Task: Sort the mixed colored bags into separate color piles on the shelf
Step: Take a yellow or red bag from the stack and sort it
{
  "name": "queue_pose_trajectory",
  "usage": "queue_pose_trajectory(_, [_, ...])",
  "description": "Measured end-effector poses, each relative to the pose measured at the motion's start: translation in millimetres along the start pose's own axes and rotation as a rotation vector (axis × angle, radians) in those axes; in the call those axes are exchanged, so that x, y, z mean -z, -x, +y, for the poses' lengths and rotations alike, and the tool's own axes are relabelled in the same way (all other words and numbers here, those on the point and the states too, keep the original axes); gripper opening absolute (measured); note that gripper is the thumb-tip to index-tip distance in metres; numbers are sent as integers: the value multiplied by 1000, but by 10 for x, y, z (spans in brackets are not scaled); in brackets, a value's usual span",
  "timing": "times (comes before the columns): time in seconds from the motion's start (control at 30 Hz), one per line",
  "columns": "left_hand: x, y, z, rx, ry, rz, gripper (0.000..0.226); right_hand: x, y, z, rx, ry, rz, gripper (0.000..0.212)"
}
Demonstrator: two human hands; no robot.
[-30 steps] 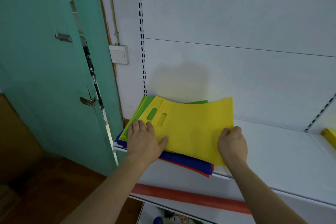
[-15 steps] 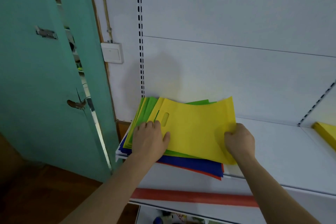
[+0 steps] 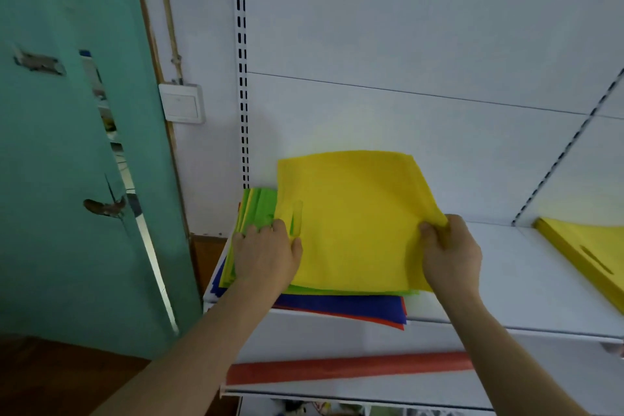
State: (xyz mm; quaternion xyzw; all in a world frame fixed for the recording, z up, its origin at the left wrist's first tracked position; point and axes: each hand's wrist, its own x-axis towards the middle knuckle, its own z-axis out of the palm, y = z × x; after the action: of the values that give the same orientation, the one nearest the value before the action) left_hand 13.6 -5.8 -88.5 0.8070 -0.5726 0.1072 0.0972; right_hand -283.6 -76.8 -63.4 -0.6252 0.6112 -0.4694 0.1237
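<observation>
The right hand [image 3: 450, 255] is gripping the top yellow bag [image 3: 354, 219], peeling it off the mixed stack [image 3: 337, 304]; the left hand [image 3: 266, 255], fingers flat, is pressing there. Next: carrying it right to the yellow pile [image 3: 587, 246].

Yellow bag [image 3: 354, 219] over green bags [image 3: 260, 209], blue bags [image 3: 354, 306], white shelf [image 3: 523, 280]

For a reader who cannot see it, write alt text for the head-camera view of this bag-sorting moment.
A person's right hand pinches the edge of a yellow bag atop a mixed stack on a white shelf, while the left hand presses the green bags beneath. Another yellow pile lies further right.
</observation>
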Motion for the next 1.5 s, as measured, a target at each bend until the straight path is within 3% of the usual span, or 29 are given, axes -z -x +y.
queue_pose_trajectory(0.17, [88, -242, -12, -18, 152, -3, 60, 156, -35, -3, -33, -158, 57, 13])
queue_pose_trajectory(0.23, [112, -365, 45, -13, 524, -89, 49, 206, -20, 11, -29, -223, 73, 15])
queue_pose_trajectory(0.3, [177, -447, 137, 103, 999, -238, 36, 261, 15, 59, -28, -259, 89, 14])
queue_pose_trajectory(0.4, [215, -470, 268, 183, 1291, -206, 29, 355, 58, 154, -50, -257, 128, 13])
queue_pose_trajectory(0.57, [236, -482, 437, -2, 1207, 94, 13, 451, 111, 242, -117, -328, 189, 11])
queue_pose_trajectory(0.67, [117, -406, 520, -56, 1154, 73, 12, 429, 219, 318, -105, -197, 103, 7])
queue_pose_trajectory(0.8, [-38, -339, 589, -29, 1088, 91, 13, 412, 333, 460, -92, 38, -6, 23])
queue_pose_trajectory(0.93, [57, -362, 751, 16, 1111, 252, 29, 647, 314, 555, -89, 50, 82, 13])
queue_pose_trajectory(0.97, [89, -346, 816, 18, 1125, 263, 34, 732, 309, 580, -106, 17, 128, 25])
queue_pose_trajectory(1.03, [142, -282, 998, -1, 1130, 264, 43, 934, 323, 631, -127, -44, 198, 44])
queue_pose_trajectory(1.13, [188, -148, 1396, -75, 1124, 271, 50, 1289, 391, 807, -125, -65, 296, 55])
queue_pose_trajectory(1.33, [220, 219, 2475, -255, 1104, 243, 31, 2173, 533, 1535, -173, 34, 365, 19])
queue_pose_trajectory(1.5, [246, 682, 3584, -301, 1075, 134, 28, 3113, 636, 2280, -214, 192, 362, 26])
